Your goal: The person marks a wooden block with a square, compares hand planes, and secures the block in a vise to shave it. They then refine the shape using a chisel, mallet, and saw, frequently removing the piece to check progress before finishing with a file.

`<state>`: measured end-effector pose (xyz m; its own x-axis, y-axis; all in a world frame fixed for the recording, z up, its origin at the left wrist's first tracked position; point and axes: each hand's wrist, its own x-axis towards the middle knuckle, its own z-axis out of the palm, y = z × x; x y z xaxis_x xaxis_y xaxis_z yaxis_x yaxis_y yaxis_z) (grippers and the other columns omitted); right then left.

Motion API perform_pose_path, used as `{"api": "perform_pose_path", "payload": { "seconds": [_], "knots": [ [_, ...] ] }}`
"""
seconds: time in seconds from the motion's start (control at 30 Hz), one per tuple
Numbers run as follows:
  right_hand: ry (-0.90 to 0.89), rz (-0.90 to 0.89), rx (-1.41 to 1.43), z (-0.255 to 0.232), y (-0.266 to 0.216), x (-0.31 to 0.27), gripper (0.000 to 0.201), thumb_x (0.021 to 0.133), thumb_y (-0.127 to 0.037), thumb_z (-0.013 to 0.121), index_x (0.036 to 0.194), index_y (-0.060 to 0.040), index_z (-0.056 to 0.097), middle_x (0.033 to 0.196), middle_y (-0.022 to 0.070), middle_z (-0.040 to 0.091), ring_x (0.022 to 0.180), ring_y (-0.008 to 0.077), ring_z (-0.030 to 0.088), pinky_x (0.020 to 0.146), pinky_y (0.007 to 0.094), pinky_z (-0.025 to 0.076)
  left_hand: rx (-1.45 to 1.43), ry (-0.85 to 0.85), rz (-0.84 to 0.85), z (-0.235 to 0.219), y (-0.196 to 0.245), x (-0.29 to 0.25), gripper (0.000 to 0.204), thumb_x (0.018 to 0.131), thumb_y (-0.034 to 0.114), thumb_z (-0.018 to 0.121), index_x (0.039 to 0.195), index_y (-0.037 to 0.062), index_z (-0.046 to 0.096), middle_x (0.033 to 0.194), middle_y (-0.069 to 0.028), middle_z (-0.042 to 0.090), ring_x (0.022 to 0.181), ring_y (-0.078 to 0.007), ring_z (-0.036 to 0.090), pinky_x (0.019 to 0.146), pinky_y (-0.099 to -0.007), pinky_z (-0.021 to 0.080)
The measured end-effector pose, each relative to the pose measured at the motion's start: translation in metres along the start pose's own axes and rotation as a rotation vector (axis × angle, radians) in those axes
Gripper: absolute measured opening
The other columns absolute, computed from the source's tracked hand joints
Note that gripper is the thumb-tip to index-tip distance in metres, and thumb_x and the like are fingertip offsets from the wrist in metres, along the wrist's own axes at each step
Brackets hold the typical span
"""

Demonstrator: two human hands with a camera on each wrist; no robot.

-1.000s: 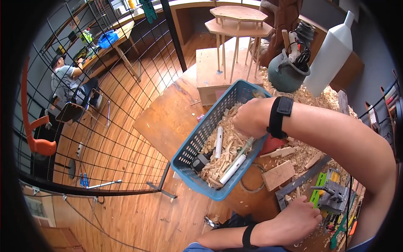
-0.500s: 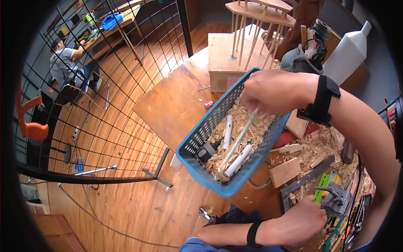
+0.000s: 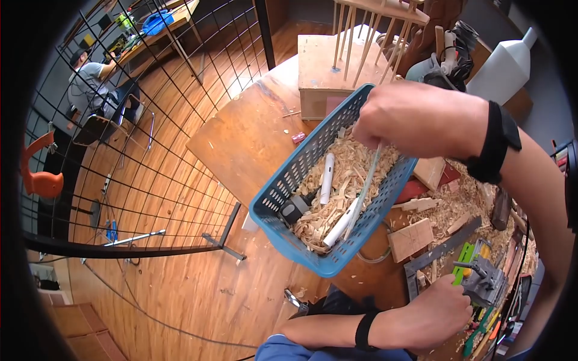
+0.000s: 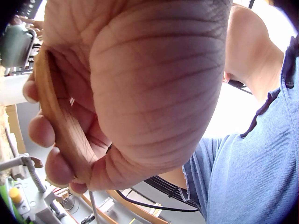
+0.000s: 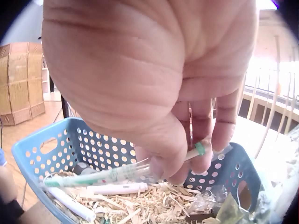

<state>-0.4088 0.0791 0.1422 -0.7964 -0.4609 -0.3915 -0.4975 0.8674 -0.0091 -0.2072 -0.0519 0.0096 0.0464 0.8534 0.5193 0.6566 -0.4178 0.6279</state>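
In the head view my right hand [image 3: 415,117] is over the far end of a blue perforated basket [image 3: 295,249]. Thumb and fingers pinch a slim stick in a clear wrapper with green print [image 5: 100,177], which slants down over the basket. Wood shavings [image 3: 355,159] fill the bottom, with two white cylinders [image 3: 327,179] and a grey-and-black piece [image 3: 293,209] lying on them. My left hand [image 3: 421,316] is low at the right, close to a grey metal vise [image 3: 481,280]. Its fingers curl round a wooden handle [image 4: 63,116] with a thin rod below.
Behind the basket a wooden box [image 3: 331,60] carries a stand on thin legs. Wood blocks [image 3: 411,242], shavings and hand tools crowd the right side. A black wire mesh panel [image 3: 180,120] stands left, with a seated person [image 3: 96,84] beyond. A white bottle [image 3: 500,72] stands back right.
My right hand has risen from the shavings, lifting the wrapped stick, and moved right. My left hand stays by the vise. The head view has shifted slightly.
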Motion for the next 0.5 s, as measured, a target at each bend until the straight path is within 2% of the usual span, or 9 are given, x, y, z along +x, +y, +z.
{"api": "perform_pose_path", "payload": {
  "seconds": [0.07,0.17,0.23,0.33,0.5],
  "knots": [
    [0.182,0.041,-0.136,0.013,-0.006,-0.001,0.007,0.081,0.006,0.068,0.085,0.0008,0.071,0.086,0.0186,0.071,0.093,0.0389,0.074,0.083,0.0436,0.059,-0.001,0.012,0.000,0.001,0.000,0.001,0.009,0.080,0.021,0.070,0.076,0.0151,0.076,0.077,-0.0027,0.070,0.083,-0.0221,0.069,0.077,-0.0369,0.043],
    [0.276,0.031,-0.196,0.011,-0.001,0.001,0.010,0.083,0.005,0.067,0.088,-0.0002,0.073,0.089,0.0175,0.072,0.096,0.0383,0.075,0.086,0.0454,0.059,0.002,0.018,0.005,0.003,0.000,0.000,0.009,0.080,0.021,0.070,0.076,0.0149,0.076,0.077,-0.0020,0.069,0.082,-0.0219,0.069,0.076,-0.0364,0.043],
    [0.306,0.021,-0.199,0.006,0.005,0.000,0.012,0.083,0.006,0.066,0.090,-0.0005,0.073,0.090,0.0169,0.072,0.098,0.0381,0.075,0.087,0.0464,0.059,-0.009,0.063,0.007,0.004,0.000,-0.001,0.009,0.080,0.021,0.070,0.077,0.0146,0.076,0.077,-0.0020,0.069,0.082,-0.0217,0.069,0.076,-0.0360,0.043],
    [0.334,0.022,-0.188,0.002,0.005,-0.006,0.018,0.081,0.009,0.066,0.093,-0.0014,0.073,0.093,0.0159,0.073,0.101,0.0380,0.074,0.089,0.0481,0.058,-0.005,-0.012,0.004,0.001,-0.001,0.000,0.009,0.079,0.021,0.070,0.078,0.0145,0.076,0.078,-0.0019,0.069,0.083,-0.0217,0.069,0.076,-0.0363,0.044],
    [0.404,-0.007,-0.199,0.008,0.010,-0.013,0.026,0.077,0.014,0.067,0.096,-0.0024,0.073,0.093,0.0155,0.071,0.103,0.0388,0.073,0.089,0.0493,0.057,-0.013,0.016,0.007,0.002,0.000,0.000,0.009,0.078,0.021,0.070,0.077,0.0142,0.076,0.079,-0.0021,0.069,0.084,-0.0225,0.070,0.077,-0.0375,0.045]
  ]
}}
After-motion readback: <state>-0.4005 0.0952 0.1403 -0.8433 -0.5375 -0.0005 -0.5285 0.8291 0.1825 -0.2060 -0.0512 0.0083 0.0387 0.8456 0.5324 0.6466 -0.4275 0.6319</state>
